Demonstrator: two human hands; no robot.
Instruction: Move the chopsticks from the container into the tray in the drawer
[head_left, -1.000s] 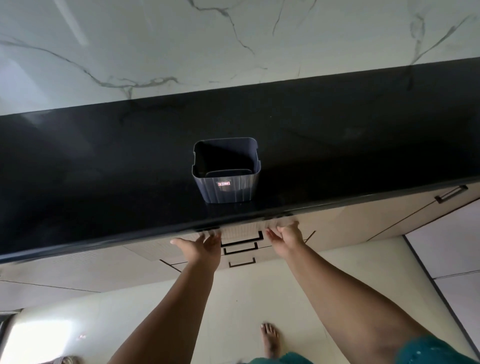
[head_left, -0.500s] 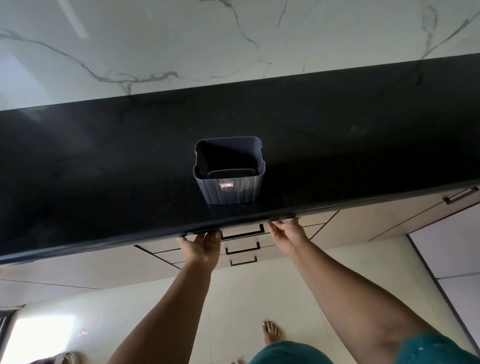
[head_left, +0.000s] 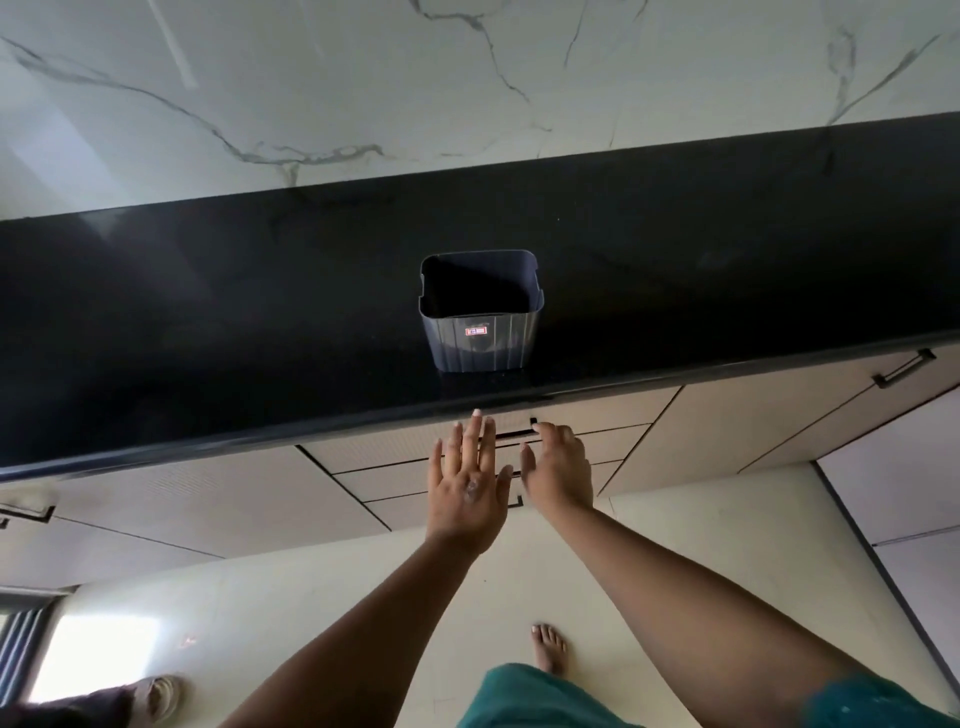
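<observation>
Bench (head_left: 208, 332) black, glossy, under marble wall (head_left: 467, 78). Drawer fronts (head_left: 395, 457) below it all closed. Grey ribbed container (head_left: 480, 332) upright near bench front edge, no chopsticks visible inside. Left hand (head_left: 467, 488) and right hand (head_left: 558, 473) both spread flat, empty, over drawer fronts.

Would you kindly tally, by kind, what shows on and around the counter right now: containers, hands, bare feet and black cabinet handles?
Containers: 1, the dark blue container on the counter
Hands: 2, the left hand and the right hand
Bare feet: 1, the foot
Cabinet handles clearly seen: 2, right handle, left handle
Total: 6
</observation>
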